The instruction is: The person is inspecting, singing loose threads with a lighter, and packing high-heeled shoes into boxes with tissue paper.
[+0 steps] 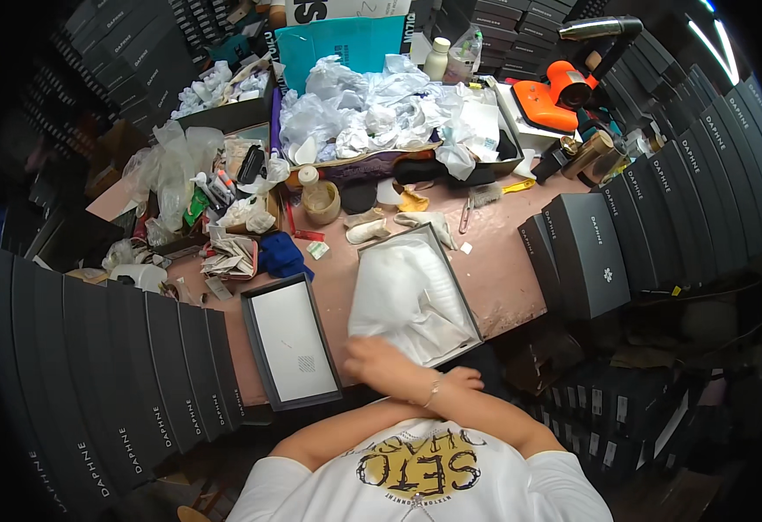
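My forearms cross in front of me. My right hand [370, 360], bracelet on its wrist, reaches over to the near left side of a dark open shoe box [465, 324]. Its fingers are bent and smeared, so I cannot tell whether they grip anything. White wrapping paper [402, 283] fills the box, bulging over what lies beneath. My left hand [463, 379] passes under the right forearm and is just below the box's near edge. Its fingers are curled, with their inner side hidden. Left of the box lies a shallow dark tray or lid, white inside [283, 322].
Stacked dark shoe boxes stand left [124, 365] and right [594, 252]. Crumpled white paper [372, 109] fills a large box at the back. An orange device [546, 104] stands back right. A jar [320, 202], brush [485, 194] and blue cloth [283, 254] lie on the pink table [507, 291].
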Motion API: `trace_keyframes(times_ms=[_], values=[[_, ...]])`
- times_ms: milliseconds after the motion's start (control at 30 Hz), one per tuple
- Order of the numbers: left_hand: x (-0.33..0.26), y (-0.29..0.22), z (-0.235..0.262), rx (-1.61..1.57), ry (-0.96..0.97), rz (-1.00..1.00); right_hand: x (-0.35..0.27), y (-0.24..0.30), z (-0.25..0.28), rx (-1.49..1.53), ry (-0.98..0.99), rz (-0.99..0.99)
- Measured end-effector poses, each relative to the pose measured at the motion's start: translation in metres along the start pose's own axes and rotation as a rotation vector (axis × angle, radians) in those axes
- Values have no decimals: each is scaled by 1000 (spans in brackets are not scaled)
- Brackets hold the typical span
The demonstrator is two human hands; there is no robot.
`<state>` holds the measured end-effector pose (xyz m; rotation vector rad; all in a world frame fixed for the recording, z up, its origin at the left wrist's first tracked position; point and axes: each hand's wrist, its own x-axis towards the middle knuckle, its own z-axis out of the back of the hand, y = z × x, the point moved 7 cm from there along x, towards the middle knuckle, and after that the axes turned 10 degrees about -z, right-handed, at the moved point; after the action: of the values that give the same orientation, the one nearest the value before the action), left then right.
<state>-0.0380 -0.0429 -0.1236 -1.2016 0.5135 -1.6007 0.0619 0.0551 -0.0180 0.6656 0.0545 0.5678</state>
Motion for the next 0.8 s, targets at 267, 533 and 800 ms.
trace_keyframes(times_ms=[267, 533, 800], values=[[-163, 22, 107, 179, -1169, 1077, -66, -90, 68, 3, -329, -530], [-120, -14, 132, -14, -1137, 687, -74, -198, -34, 71, 219, -709], [-90, -29, 124, -422, -1417, 810, -49, -103, 3, 596, -27, -731]])
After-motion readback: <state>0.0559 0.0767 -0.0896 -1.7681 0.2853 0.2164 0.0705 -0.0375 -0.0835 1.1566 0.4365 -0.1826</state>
